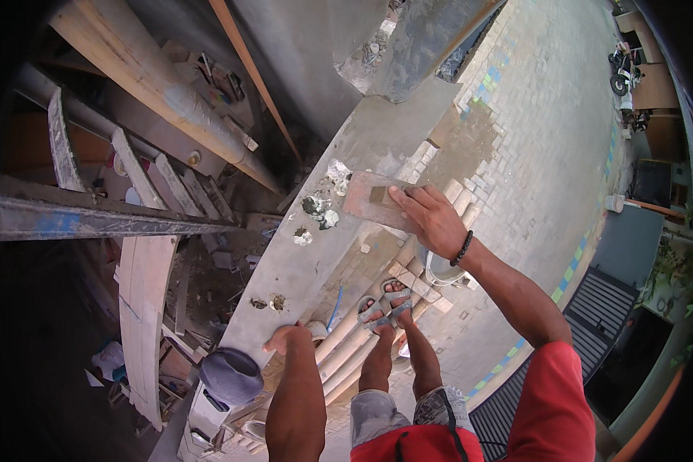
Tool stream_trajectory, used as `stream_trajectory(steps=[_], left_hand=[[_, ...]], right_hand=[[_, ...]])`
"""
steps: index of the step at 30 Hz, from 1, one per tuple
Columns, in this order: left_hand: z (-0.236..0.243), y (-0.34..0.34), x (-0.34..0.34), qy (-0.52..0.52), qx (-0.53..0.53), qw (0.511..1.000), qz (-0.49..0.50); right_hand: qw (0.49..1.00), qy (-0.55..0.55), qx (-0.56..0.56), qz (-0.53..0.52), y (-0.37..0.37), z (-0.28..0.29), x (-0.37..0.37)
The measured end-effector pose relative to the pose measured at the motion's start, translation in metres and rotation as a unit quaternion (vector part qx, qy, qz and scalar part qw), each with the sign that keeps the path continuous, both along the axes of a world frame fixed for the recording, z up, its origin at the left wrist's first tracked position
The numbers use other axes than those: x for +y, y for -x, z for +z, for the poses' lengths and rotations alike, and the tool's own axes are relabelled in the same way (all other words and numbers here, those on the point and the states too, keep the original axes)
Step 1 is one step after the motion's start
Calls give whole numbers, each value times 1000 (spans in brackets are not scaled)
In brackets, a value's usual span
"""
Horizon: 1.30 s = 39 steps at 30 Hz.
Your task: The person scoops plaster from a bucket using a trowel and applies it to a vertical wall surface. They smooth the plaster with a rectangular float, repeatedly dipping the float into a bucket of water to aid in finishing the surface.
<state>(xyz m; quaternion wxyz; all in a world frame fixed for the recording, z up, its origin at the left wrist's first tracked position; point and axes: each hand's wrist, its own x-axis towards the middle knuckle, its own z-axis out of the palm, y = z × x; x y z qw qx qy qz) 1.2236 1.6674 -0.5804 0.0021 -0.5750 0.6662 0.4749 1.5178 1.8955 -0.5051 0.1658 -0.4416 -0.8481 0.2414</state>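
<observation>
- The right hand lies flat on a float, a wooden board that rests on the top of a grey wall; the fingers are spread over the board and its handle, and how firmly the grip closes cannot be told.
- The long axis of the float runs from upper left to lower right in the picture, across the wall top, and its flat face looks down at the plaster.
- The left hand holds the near edge of the wall, lower in the picture, with fingers curled over the edge.
- Small lumps of mortar lie on the wall top just left of the float.
- The feet, in sandals, stand on poles beside the wall.
- Far below on the right is block paving with a line of blue and green blocks, and a motorbike stands near the upper edge.
- On the left are planks and a metal beam; a dark cap is seen below the left hand.
</observation>
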Motion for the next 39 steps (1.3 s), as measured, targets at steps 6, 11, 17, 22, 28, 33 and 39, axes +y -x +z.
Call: stream_trajectory(steps=[6,11,17,22,28,33,39], left_hand=[[6,-9,10,-15,-13,1000,8],[11,-7,15,-4,1,1000,21],[12,1,9,-18,-12,1000,18],[12,-15,20,-8,-15,1000,2],[4,4,4,23,2,1000,17],[9,-8,14,-34,-22,999,3],[16,-7,12,-20,8,1000,2]], right_hand=[[971,-83,4,-225,-47,14,65],[984,-30,-34,-174,-15,-8,46],[997,-12,68,-25,24,11,-14],[979,-70,6,-193,-19,-8,40],[996,1,85,-41,27,-3,-17],[980,-70,23,-184,-17,-7,44],[993,49,104,15,24,-2,-24]])
